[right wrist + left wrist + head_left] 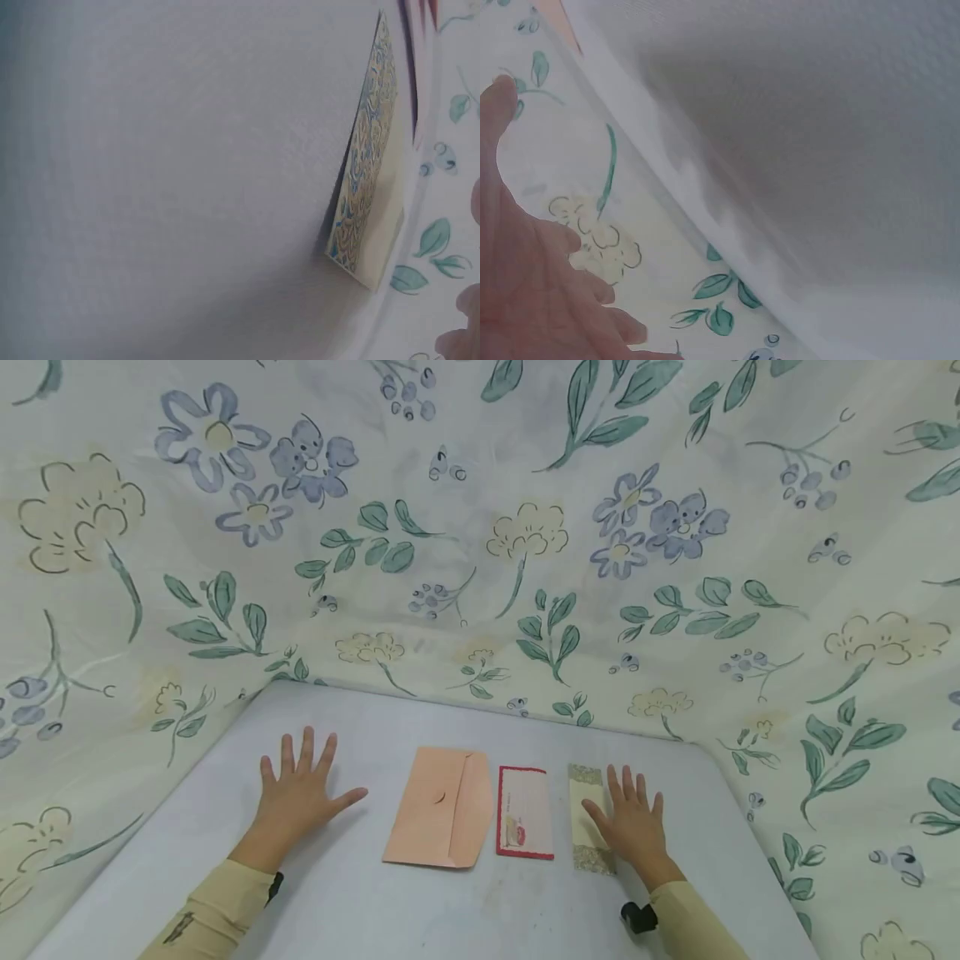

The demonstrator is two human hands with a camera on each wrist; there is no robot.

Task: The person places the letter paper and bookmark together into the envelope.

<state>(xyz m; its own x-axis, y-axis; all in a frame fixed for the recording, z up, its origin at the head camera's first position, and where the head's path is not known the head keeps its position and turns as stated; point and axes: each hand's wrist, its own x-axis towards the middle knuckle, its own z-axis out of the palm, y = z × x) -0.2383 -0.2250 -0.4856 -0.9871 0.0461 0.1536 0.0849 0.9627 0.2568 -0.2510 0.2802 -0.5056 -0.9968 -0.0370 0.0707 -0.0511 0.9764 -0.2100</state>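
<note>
Fingers stand spread and released on the left hand (298, 800), which I observe remotely to the left of the red-edged card (527, 810), beyond the peach envelope (426, 810), and likewise on the right hand (636, 822), right of that card and overlapping the patterned-end card (587, 838); contact undetermined. I judge the step in hand a ready stance, nothing gripped; any next move calls for bringing fingertips to one thin edge and pinching.
</note>
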